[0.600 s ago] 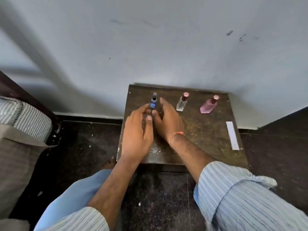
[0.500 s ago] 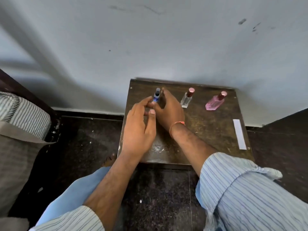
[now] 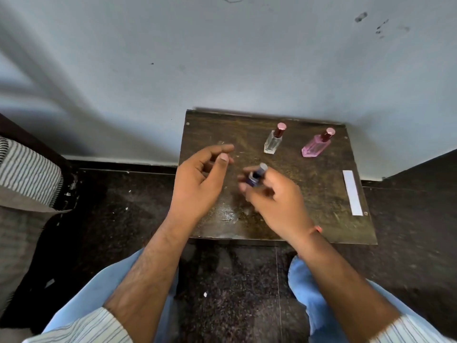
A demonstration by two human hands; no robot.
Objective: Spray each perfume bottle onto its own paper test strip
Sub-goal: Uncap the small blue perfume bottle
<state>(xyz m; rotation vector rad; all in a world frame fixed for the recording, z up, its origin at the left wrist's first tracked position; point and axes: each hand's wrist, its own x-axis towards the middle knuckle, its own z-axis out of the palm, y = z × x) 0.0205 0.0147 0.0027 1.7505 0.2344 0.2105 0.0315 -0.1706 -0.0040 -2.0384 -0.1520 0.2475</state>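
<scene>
A small blue perfume bottle [image 3: 256, 175] with a grey cap is lifted off the table, gripped in my right hand [image 3: 274, 201] above the table's middle. My left hand [image 3: 201, 180] hovers just left of it, fingers loosely curled and apart, holding nothing. A clear bottle [image 3: 273, 141] with a dark red cap stands at the back of the table. A pink bottle [image 3: 316, 144] stands to its right. One white paper strip [image 3: 352, 193] lies flat along the table's right edge.
The small dark wooden table [image 3: 309, 219] stands against a pale wall. Dark speckled floor surrounds it. A striped cushion or bedding [image 3: 27, 169] sits at the far left. My knees in light blue trousers are below the table's front edge.
My right hand has lifted the blue bottle from the back left of the table and drawn it toward me. My left hand has come off the bottle and opened.
</scene>
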